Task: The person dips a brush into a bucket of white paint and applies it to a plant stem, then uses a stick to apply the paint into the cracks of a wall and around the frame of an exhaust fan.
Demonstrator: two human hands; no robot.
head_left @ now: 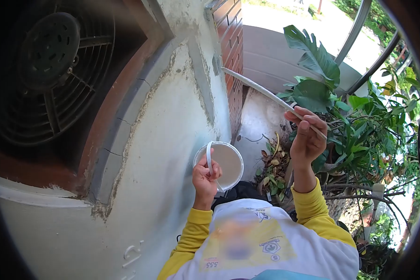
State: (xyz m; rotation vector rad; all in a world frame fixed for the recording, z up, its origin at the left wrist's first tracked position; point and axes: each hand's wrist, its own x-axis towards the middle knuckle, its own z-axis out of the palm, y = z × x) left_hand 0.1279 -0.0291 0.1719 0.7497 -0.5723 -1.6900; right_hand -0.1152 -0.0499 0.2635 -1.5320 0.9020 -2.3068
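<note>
My left hand (206, 176) is closed round the white handle (209, 156) of a round white bucket (241, 170), which hangs close beside the wall. Pale greyish liquid (229, 163) lies inside it. Between the fingers and thumb of my right hand (308, 135) is a long, thin white stick (261, 88), slanting up to the left. Its far tip overlaps the edge where the pale wall (172, 135) meets the brick facing (231, 51). What kind of tool it is, I cannot tell. Rough grey patches and a diagonal grey strip (200, 84) mark the wall near that tip.
On the left, a dark fan (51, 56) with a wire guard sits in a framed wall opening. Leafy plants (359, 121) crowd the right side, over dry leaves (275, 163) on the ground. A low pale wall (270, 46) and metal posts (354, 32) stand behind.
</note>
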